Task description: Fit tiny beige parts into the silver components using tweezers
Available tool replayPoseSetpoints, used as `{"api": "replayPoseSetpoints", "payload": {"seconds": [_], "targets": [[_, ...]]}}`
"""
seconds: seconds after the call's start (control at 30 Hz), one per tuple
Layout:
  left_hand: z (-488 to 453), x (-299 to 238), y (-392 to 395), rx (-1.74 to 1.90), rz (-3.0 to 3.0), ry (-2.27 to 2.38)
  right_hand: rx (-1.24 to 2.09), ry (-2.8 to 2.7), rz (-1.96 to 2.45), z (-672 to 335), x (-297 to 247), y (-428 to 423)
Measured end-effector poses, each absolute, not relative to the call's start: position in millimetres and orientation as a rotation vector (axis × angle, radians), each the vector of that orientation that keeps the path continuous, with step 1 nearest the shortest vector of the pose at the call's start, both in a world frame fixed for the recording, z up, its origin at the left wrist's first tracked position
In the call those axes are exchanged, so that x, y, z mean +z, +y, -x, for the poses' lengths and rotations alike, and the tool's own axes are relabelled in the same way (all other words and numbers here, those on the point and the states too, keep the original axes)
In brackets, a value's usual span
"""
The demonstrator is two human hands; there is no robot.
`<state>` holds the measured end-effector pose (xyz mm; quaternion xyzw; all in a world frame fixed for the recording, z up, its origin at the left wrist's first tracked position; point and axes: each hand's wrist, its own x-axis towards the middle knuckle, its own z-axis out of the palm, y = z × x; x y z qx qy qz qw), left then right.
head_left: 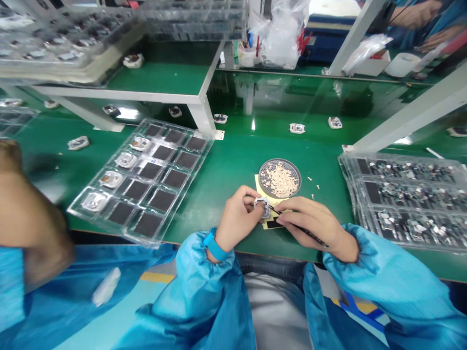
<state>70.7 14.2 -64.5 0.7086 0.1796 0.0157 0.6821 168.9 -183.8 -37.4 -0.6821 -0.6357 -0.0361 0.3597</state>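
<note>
Between the fingers of my left hand (239,214) is a small white square housing (265,208) with parts inside. My right hand (315,224) grips black tweezers (305,233), their tips at the housing's right side. Under both hands lies a yellow paper (266,225) with a dark patch. Just beyond them a round grey dish (298,170) holds many tiny beige pieces (279,180). To the left, a clear compartment tray (162,199) has several similar white housings (95,201) down its left column; its other visible compartments show dark pads.
Stacked clear trays of small electronic parts (419,194) stand at the right. A white-framed shelf (199,98) rises at the back left, and a slanted white post (412,107) at the right. A co-worker's blurred arm (29,209) is at far left; another person's hands (416,14) show top right.
</note>
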Motion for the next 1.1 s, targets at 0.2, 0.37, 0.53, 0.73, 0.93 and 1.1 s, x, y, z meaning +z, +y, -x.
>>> {"api": "replayPoseSetpoints", "payload": {"seconds": [0.2, 0.37, 0.53, 0.73, 0.93, 1.1], "targets": [[-71.2, -60.4, 14.6, 0.029, -1.609, 0.413, -0.082, -1.638, 1.764, -169.0, -39.3, -182.8], [-71.5, -58.8, 14.8, 0.031, -1.618, 0.421, -0.127, -1.646, 1.794, -167.3, -36.4, -180.9], [-70.4, -58.6, 14.5, 0.027, -1.622, 0.423, -0.139, -1.639, 1.789, -166.5, -34.6, -181.5], [-71.1, -57.8, 14.4, 0.023, -1.610, 0.420, -0.108, -1.630, 1.744, -167.0, -36.3, -183.8], [-71.4, -59.1, 14.4, 0.035, -1.615, 0.407, -0.118, -1.581, 1.685, -168.1, -39.9, -181.9], [-70.4, -61.9, 13.7, 0.036, -1.601, 0.399, -0.117, -1.540, 1.662, -166.3, -39.4, -181.1]]}}
